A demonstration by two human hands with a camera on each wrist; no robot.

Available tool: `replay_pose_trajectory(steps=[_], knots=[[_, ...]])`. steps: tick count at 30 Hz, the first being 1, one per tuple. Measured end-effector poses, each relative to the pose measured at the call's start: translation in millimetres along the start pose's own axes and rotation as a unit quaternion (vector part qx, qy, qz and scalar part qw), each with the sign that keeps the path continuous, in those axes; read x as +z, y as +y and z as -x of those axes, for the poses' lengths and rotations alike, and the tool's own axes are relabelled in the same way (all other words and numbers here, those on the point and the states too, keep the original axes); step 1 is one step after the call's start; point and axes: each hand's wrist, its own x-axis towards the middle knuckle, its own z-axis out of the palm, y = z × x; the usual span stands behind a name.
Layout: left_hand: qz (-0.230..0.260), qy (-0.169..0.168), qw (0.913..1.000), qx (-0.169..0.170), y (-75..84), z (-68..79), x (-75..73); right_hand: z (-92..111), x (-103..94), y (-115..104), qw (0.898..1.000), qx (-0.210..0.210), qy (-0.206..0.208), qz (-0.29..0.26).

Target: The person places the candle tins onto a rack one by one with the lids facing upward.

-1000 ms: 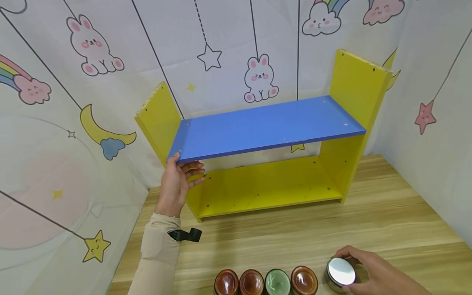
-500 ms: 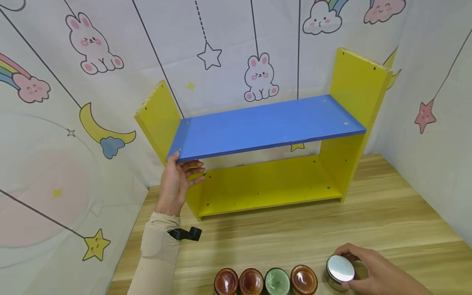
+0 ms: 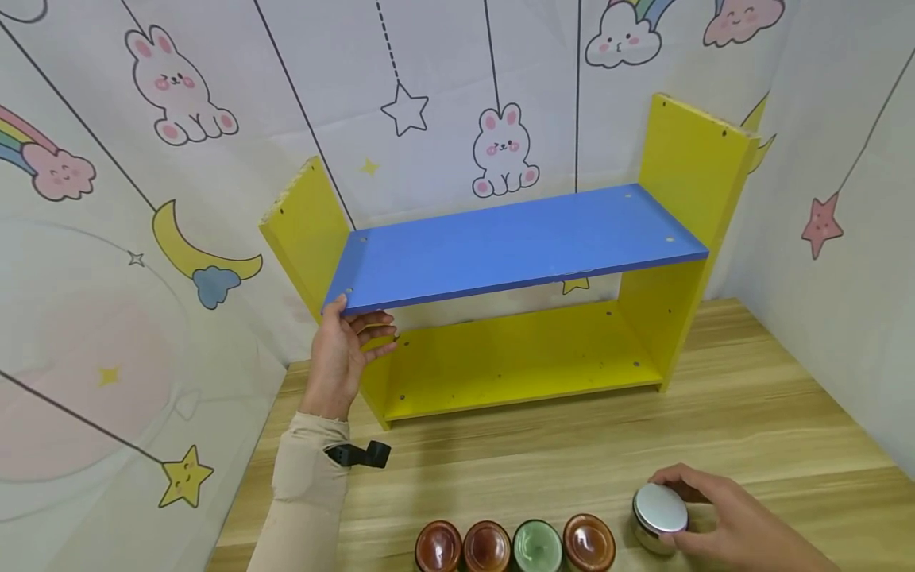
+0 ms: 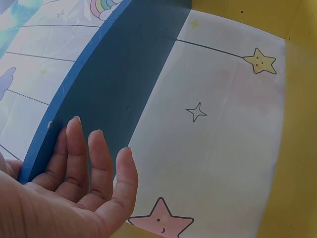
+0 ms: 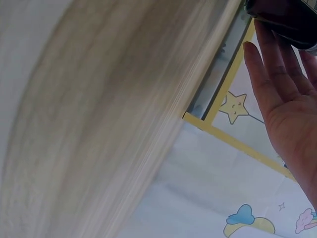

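Observation:
My left hand [image 3: 337, 357] holds the front left corner of a blue shelf board [image 3: 515, 246], thumb on top. In the left wrist view the fingers [image 4: 76, 148] are under the board [image 4: 124, 84], slightly bent and spread. The board spans two yellow side panels [image 3: 689, 167] of a shelf unit. My right hand [image 3: 729, 516] grips a small round jar with a silver lid [image 3: 661, 508], thumb at the near side and fingers at the far side. In the right wrist view this jar [image 5: 285, 20] looks dark above the fingers, partly cut off by the frame.
Right of centre at the front edge stand a green jar [image 3: 538, 546] and reddish-brown jars [image 3: 488, 546] in a row. The unit's yellow bottom shelf [image 3: 500, 373] sits low over the wood-grain table [image 3: 543, 453]. Printed fabric walls [image 3: 443, 48] close in the back and both sides.
My right hand and the silver-lidded jar have shifted slightly away from me, and more of the jar's side shows. The left hand stays on the blue board.

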Motion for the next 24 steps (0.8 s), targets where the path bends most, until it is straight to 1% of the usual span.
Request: replay_pose_trajectory(steps=[6,12,16,21,24], knots=[[0.002,-0.002,1.0,-0.003,0.3,-0.4,-0.2,-2,0.7,-2,0.999,-0.032,0.029,-0.009],[0.002,-0.003,1.0,-0.002,0.2,-0.5,-0.4,-5,1.0,-5,0.998,-0.04,0.046,-0.032],[0.003,-0.003,1.0,-0.001,-0.3,-0.9,-0.7,-6,2.1,-8,0.996,-0.017,0.072,-0.043],[0.004,-0.002,1.0,0.0,-0.8,-1.2,-0.6,-10,2.7,-13,0.993,0.019,0.11,-0.041],[0.003,-0.002,1.0,0.001,-0.8,-0.8,-0.4,-12,2.1,-17,0.991,0.036,0.122,-0.033]])
